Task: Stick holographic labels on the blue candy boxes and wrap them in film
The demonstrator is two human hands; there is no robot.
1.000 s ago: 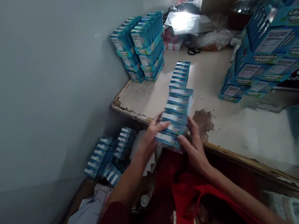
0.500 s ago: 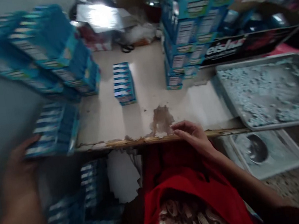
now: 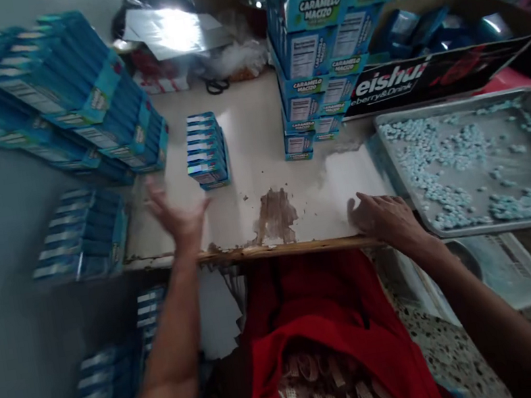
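Observation:
My left hand [image 3: 177, 220] is open with its fingers spread, above the front left part of the white table. It is empty and a little blurred. Beside it, to the left, a display box of blue candy packs [image 3: 79, 237] sits at the table's corner. A smaller box of upright blue packs [image 3: 207, 149] stands beyond my fingertips, apart from them. At the front edge, my right hand [image 3: 384, 220] rests with fingers stretched and slightly bent, and I see nothing in it. The metal tray [image 3: 461, 104], with small pale-blue candies scattered in it, lies just right of that hand.
Tall stacks of blue boxes stand at left [image 3: 96, 104] and centre right [image 3: 306, 53]. Behind the tray is an open black carton [image 3: 427, 78] of blue packs. Scissors [image 3: 217, 86] lie at the back. Below the table's worn edge are a white tub [image 3: 521, 274] and more boxes [image 3: 95, 397].
My left hand has let go of the display box at the left corner and moved right over the table. My right hand has moved right along the front edge, toward the tray.

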